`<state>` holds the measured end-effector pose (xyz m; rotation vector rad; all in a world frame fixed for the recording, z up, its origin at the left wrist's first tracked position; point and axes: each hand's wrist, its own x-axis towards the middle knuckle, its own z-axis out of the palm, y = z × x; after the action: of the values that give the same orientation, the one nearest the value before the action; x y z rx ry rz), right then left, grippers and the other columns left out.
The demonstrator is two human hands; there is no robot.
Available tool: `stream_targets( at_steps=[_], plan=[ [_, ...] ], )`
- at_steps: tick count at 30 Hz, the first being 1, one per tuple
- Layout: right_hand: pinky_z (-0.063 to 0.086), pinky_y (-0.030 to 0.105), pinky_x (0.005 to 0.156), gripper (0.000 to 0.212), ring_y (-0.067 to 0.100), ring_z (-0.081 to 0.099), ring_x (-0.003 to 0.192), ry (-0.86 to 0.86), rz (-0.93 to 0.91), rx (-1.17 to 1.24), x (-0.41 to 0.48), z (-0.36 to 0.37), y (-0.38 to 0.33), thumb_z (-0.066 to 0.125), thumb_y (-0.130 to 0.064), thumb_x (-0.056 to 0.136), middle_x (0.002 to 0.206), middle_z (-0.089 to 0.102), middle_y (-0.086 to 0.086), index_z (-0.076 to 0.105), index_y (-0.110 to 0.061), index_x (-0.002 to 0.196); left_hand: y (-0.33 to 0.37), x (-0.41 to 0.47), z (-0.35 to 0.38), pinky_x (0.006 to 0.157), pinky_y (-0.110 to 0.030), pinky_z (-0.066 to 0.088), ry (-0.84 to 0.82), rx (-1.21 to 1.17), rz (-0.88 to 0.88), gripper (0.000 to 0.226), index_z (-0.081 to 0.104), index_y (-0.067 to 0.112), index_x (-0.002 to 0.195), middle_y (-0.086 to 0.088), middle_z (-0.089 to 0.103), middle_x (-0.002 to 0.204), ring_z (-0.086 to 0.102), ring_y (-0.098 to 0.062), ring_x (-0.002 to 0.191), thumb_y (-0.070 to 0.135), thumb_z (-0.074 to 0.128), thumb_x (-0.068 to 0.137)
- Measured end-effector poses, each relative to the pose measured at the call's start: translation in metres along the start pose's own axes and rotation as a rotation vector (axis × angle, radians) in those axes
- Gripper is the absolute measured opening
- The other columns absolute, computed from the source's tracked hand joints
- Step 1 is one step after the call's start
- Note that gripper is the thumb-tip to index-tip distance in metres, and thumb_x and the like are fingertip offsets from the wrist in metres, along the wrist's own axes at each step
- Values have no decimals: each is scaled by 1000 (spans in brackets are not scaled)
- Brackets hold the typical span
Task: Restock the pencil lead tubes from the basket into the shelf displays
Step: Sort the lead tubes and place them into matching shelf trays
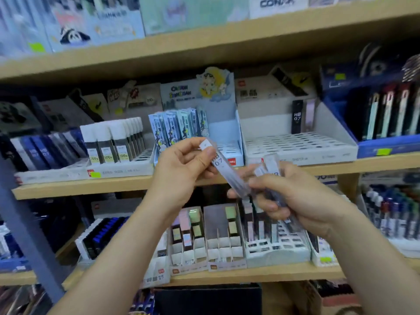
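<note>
My left hand (184, 169) pinches the white-capped top of a clear HB 0.7 pencil lead tube (223, 168), which slants down to the right. My right hand (293, 196) grips a bunch of several similar clear lead tubes (271, 172), and its fingers touch the lower end of the slanted tube. Both hands hover in front of the middle shelf. Behind them stands a white display box (300, 146) with a grid of mostly vacant slots and two tubes upright at its back. The basket is not in view.
A light blue cartoon display box (229, 142) holds tubes behind my left hand. White-capped tubes (113, 142) and dark blue tubes (41, 153) fill boxes to the left. A blue box (386, 146) of dark packs stands right. The lower shelf (250, 273) carries more lead displays.
</note>
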<state>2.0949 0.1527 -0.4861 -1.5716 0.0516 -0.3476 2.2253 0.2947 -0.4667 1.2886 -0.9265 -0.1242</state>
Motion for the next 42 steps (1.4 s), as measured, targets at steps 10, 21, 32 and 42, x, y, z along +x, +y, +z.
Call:
stream_targets(
  at_steps=[10, 21, 32, 42],
  plan=[
    [33, 16, 42, 29, 9, 43, 54, 377, -144, 397, 10, -47, -72, 41, 0, 94, 91, 66, 14, 59, 3, 116, 38, 92, 41, 58, -19, 53, 18, 248, 86, 9, 62, 8, 96, -5, 63, 71, 59, -12, 59, 4, 55, 96],
    [59, 41, 75, 19, 24, 70, 90, 420, -111, 505, 42, -68, -81, 49, -1, 99, 98, 64, 16, 60, 2, 115, 19, 139, 65, 97, -36, 50, -24, 835, 144, 32, 65, 8, 121, -10, 69, 115, 64, -21, 105, 16, 66, 90],
    [62, 36, 59, 23, 25, 75, 74, 449, -92, 458, 50, -66, -73, 59, -11, 95, 107, 65, 17, 64, -7, 117, 20, 154, 71, 97, -15, 29, -114, 962, 155, 30, 63, 16, 126, -2, 60, 133, 50, -18, 127, 22, 53, 99],
    [53, 28, 52, 24, 14, 61, 56, 397, -21, 426, 53, -69, -66, 54, -19, 99, 70, 66, 5, 62, -3, 116, 13, 161, 74, 93, -21, 42, -45, 1131, 262, 20, 73, 15, 109, -1, 65, 121, 57, -20, 114, 19, 60, 94]
  ],
)
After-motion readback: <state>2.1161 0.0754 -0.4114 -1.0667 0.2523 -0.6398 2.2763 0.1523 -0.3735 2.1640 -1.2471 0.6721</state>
